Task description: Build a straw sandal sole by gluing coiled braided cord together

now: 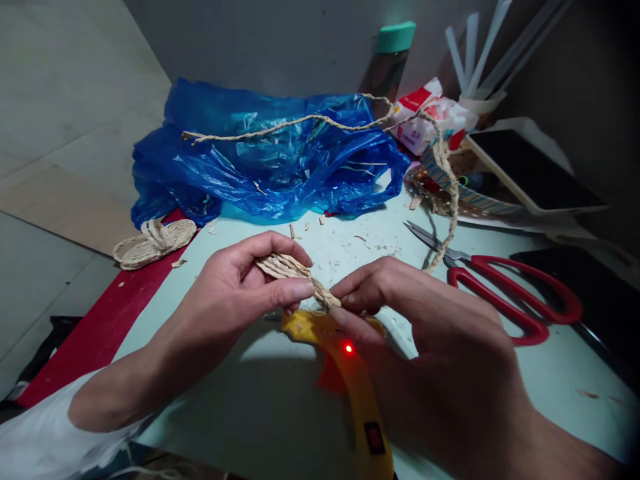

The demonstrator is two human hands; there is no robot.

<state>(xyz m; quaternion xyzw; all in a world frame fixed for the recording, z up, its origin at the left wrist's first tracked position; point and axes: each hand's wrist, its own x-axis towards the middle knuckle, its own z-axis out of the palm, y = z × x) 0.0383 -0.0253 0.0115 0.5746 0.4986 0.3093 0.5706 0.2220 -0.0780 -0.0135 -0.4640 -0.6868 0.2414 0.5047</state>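
Pinching an oblong rope coil (pixel 285 266) over the counter's (pixel 270 393) near half: left hand (pixel 245 280) is holding its body, right hand (pixel 425 320) is gripping its end, fingers narrow on both. Loose rope (pixel 453 193) is trailing across the blue bag (pixel 260 177) at the counter's back edge. Glue gun (pixel 367 400) is sitting below, light (pixel 349 349) glowing. Probably shaping or pressing strands; next move likely calls for a steady hold and aligned strands.

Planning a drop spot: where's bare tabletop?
Barest: tabletop between left forearm and yellow glue gun. A smaller, scrap-strewn patch lies between right hand and blue bag. Crowded: right side, with red-handled scissors; back right, around tissue packet.
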